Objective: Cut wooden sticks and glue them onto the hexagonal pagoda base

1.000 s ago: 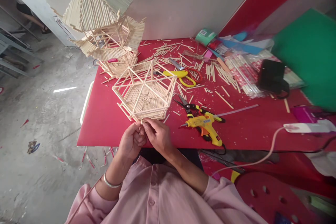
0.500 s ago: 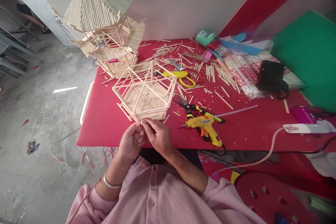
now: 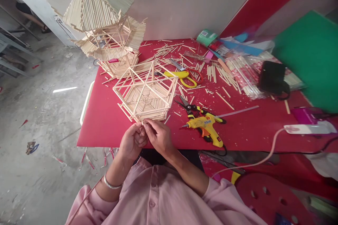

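Hands: two, both belonging to the person seated at the red table (image 3: 105, 126). The left hand (image 3: 131, 143) and right hand (image 3: 159, 137) are drawn in close, touching each other at the table's near edge. Fingers on both are curled, none spread. The fingertips of both meet in a pinch on a short stick (image 3: 142, 122), of which only the tip shows. That tip stands against the near edge of the hexagonal stick frame (image 3: 145, 93). A single metal bangle (image 3: 111, 184) sits on the left wrist.

Position: the hexagonal stick frame lies flat on the table directly ahead of the hands, at the left-centre of the surface.

Count of items:
- One tall tiered stick tower (image 3: 102, 21), at the table's far left corner, behind the frame.
- One yellow glue gun (image 3: 205, 125), lying on its side just to the right of the hands.
- One pair of black-handled snips (image 3: 186, 104), touching the glue gun's far side.
- One pair of yellow-handled scissors (image 3: 182, 75), beyond the frame's right edge.
- One white power strip (image 3: 306, 128), at the far right.
- One black pouch (image 3: 271, 75), resting on bagged sticks.
- Loose sticks (image 3: 219, 74): scattered, too many to count.

Writing: a green roll (image 3: 206, 37) by the wall carries a white label with a barcode; its text is too small to read. No other lettering is legible.
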### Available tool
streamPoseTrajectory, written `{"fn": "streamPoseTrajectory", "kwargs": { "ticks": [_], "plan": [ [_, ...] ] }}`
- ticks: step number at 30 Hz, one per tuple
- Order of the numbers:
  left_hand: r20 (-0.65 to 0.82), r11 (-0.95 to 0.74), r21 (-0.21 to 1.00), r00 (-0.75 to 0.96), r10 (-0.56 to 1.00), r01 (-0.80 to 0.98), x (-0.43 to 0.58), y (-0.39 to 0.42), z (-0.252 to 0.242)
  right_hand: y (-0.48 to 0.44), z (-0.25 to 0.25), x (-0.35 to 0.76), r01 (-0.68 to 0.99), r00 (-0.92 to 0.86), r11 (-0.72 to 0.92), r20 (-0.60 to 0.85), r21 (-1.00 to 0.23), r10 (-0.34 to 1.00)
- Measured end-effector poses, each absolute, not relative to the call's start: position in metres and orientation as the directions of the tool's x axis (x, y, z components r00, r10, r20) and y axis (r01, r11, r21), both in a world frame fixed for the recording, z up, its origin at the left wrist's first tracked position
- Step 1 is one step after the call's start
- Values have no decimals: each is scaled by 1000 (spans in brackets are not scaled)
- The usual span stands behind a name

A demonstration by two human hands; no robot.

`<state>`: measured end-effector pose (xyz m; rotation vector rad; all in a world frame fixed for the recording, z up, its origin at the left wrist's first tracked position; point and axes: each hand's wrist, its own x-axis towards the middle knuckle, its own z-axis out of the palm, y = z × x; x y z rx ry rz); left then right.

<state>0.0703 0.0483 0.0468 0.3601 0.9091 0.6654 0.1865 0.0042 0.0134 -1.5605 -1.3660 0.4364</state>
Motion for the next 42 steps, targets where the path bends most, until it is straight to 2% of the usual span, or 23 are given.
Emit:
{"fn": "streamPoseTrajectory", "kwargs": {
  "ticks": [42],
  "plan": [
    [-598,743,550,442,669,-380,70,49,46,4,10,186,549,303,112,322,-829,897]
  ]
}}
